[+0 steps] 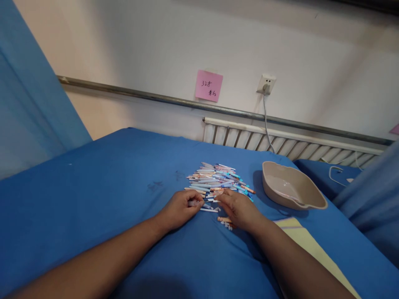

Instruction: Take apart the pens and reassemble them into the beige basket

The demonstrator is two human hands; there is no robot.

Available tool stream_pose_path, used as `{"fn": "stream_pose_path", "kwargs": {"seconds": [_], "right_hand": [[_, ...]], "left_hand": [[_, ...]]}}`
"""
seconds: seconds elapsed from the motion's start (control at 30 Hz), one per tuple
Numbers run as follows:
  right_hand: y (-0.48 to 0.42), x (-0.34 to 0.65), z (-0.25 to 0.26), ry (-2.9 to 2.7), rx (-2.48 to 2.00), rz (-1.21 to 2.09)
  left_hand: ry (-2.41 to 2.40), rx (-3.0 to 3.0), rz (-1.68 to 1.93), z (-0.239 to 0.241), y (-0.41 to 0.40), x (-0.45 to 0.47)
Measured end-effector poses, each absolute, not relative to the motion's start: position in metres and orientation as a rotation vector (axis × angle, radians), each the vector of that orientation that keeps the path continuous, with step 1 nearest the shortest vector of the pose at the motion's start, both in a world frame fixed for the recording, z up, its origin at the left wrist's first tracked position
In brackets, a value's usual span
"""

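Note:
A pile of several thin coloured pens (218, 179), in blue, white and orange, lies on a blue sheet (102, 195). My left hand (181, 209) rests at the pile's near edge, its fingertips pinched on a pale pen part. My right hand (238, 209) lies palm down beside it, fingers touching the near pens. A few small loose pieces (227, 222) lie under and just in front of my right hand. A single white stick (208, 210) lies between my two hands.
A beige kidney-shaped basin (291, 186) sits to the right of the pile. A yellow cloth (307, 243) lies near my right forearm. Behind are a radiator (280, 141), a wall socket with a cable (265, 85), a pink note (208, 85) and a metal rail.

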State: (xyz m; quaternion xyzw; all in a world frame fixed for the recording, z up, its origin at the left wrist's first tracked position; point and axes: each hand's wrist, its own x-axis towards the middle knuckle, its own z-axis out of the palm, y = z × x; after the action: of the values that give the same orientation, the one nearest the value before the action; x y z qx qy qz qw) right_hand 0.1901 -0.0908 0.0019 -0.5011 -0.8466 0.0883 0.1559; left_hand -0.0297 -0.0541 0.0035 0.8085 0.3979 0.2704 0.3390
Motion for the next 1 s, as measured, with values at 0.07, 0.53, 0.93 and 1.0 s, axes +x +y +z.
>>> {"fn": "stream_pose_path", "kwargs": {"seconds": [0.07,0.53,0.93,1.0], "right_hand": [[-0.091,0.189,0.002,-2.44,-1.438,0.248],[-0.098,0.179,0.013,-2.586,-1.407,0.124],[-0.105,0.174,0.02,-2.61,-1.36,0.213],[-0.106,0.174,0.02,-2.611,-1.364,0.213]], "left_hand": [[1.025,2.112,0.699,0.003,-0.054,-0.03],[0.98,2.168,0.637,-0.001,-0.054,-0.03],[0.958,2.099,0.625,-0.002,-0.054,-0.029],[0.973,2.094,0.613,-0.002,-0.053,-0.029]]}}
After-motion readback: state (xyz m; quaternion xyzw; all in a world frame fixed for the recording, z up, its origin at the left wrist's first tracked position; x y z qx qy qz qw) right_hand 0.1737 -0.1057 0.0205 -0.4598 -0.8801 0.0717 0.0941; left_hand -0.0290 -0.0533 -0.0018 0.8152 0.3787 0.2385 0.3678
